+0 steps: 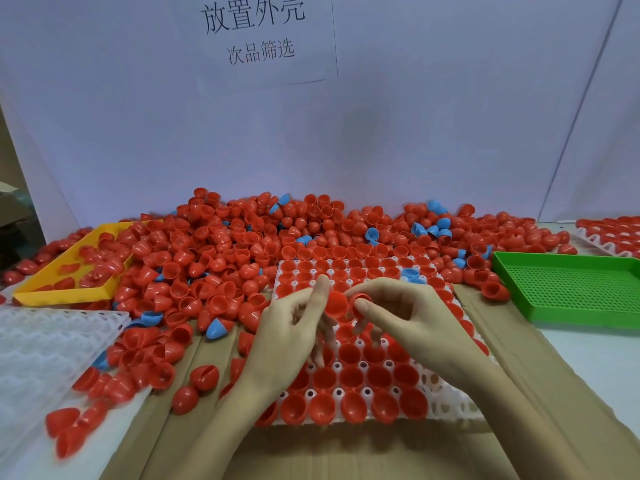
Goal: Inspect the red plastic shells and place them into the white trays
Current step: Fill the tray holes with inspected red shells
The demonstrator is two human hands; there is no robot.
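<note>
Cardboard (346,455) covers the desk (595,344) right in front, and on it sits a white tray (446,408) with nearly every pocket filled by a red shell, open side up. One blue shell (411,274) sits in a pocket up near the tray's far edge, around 1 o'clock.

Both hands are over the middle of that tray. Left hand (287,327): its grip is on a red shell (335,304), pinched between thumb and fingers. Right hand (405,317) has a narrow grip, thumb and forefinger pinching a second shell (362,299) just beside the first one, the two almost touching.

Over at 9 o'clock there's an empty tray (45,351), with loose red shells scattered along its edge. At 3 o'clock, a green basket (571,292). At 10 o'clock, a yellow bin (74,271) with some reds in it.

Further back, a big pile (277,233) of red shells with a few blue ones mixed in stretches across the desk. At 2 o'clock, another filled tray (613,237) pokes in from the edge. Behind it all, a white wall with a paper sign (252,32) at 12.
</note>
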